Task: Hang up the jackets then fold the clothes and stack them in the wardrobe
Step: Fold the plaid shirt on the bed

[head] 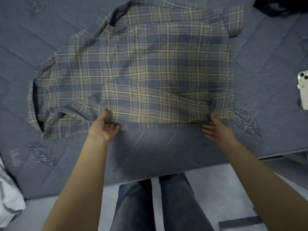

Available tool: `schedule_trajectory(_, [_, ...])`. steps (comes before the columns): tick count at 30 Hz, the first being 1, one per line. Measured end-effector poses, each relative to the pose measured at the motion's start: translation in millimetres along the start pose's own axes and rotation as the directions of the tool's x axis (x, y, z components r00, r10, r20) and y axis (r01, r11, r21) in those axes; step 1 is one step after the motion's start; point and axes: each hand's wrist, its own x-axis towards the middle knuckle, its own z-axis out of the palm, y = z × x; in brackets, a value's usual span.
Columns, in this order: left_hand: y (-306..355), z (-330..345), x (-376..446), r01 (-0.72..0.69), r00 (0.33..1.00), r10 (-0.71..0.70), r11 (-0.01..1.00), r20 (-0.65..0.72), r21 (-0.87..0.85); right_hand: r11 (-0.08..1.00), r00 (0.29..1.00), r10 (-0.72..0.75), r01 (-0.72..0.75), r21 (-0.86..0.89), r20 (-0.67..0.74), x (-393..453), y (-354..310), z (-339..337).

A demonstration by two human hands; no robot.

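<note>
A bed (166, 147) with a blue-grey cover fills most of the frame, its near edge running across the lower part of the frame. A plaid shirt (141, 64) lies spread flat on it at centre, collar toward the left of the frame, one sleeve folded across the lower part of the body and another panel lying at upper right. The person's legs in dark jeans (158, 205) stand at bottom centre, against the bed edge. The left hand (105, 125), at centre left, grips the shirt's near edge, thumb on top and fingers curled under the cloth. The right hand (216, 129), at centre right, has its fingers spread and nearly straight, resting on the bed cover just beside the shirt's near corner; whether the fingertips touch the cloth cannot be told. A pale bundle of cloth (8, 189) lies at the lower left edge. A dark garment (275, 5) sits in the upper right corner. A phone (303, 89) lies on the bed at the right edge.
</note>
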Motion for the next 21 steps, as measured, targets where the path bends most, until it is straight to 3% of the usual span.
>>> schedule_trajectory(2, [-10, 18, -26, 0.078, 0.997, -0.081, 0.987, 0.015, 0.139, 0.93, 0.964, -0.214, 0.152, -0.333, -0.157, -11, 3, -7])
schedule_trajectory(3, [-20, 30, -39, 0.086, 0.994, -0.097, 0.974, 0.041, 0.209, 0.834, 0.903, -0.39, 0.265, -0.483, -0.178, -16, 3, -12])
schedule_trajectory(5, [-45, 55, -63, 0.036, 0.986, -0.093, 0.932, 0.142, 0.362, 0.566, 0.734, -0.677, 0.482, -0.668, -0.044, -26, -8, -21])
schedule_trajectory(8, [-73, 90, -77, -0.235, 0.925, 0.032, 0.832, 0.378, 0.502, 0.168, 0.517, -0.814, 0.645, -0.745, 0.264, -25, -44, -28])
schedule_trajectory(10, [-78, 113, -73, -0.517, 0.814, 0.159, 0.636, 0.559, 0.572, -0.037, 0.458, -0.791, 0.626, -0.779, 0.406, -9, -73, -29])
schedule_trajectory(11, [-77, 124, -66, -0.652, 0.743, 0.226, 0.458, 0.63, 0.604, -0.11, 0.454, -0.766, 0.604, -0.789, 0.455, 0, -85, -29])
schedule_trajectory(12, [-75, 133, -56, -0.744, 0.668, 0.277, 0.215, 0.691, 0.633, -0.165, 0.467, -0.733, 0.583, -0.795, 0.495, 9, -95, -29])
schedule_trajectory(14, [-69, 148, -34, -0.722, 0.554, 0.308, -0.286, 0.774, 0.63, -0.221, 0.511, -0.652, 0.579, -0.785, 0.56, 25, -110, -31])
schedule_trajectory(16, [-58, 156, -16, -0.579, 0.569, 0.268, -0.541, 0.778, 0.61, -0.185, 0.528, -0.59, 0.647, -0.739, 0.61, 32, -122, -36])
schedule_trajectory(19, [-38, 159, -3, -0.456, 0.712, 0.119, -0.672, 0.692, 0.584, -0.102, 0.54, -0.534, 0.723, -0.683, 0.651, 33, -138, -44])
schedule_trajectory(21, [-30, 156, -2, -0.5, 0.727, 0.037, -0.655, 0.685, 0.567, -0.03, 0.578, -0.499, 0.733, -0.68, 0.645, 33, -146, -50])
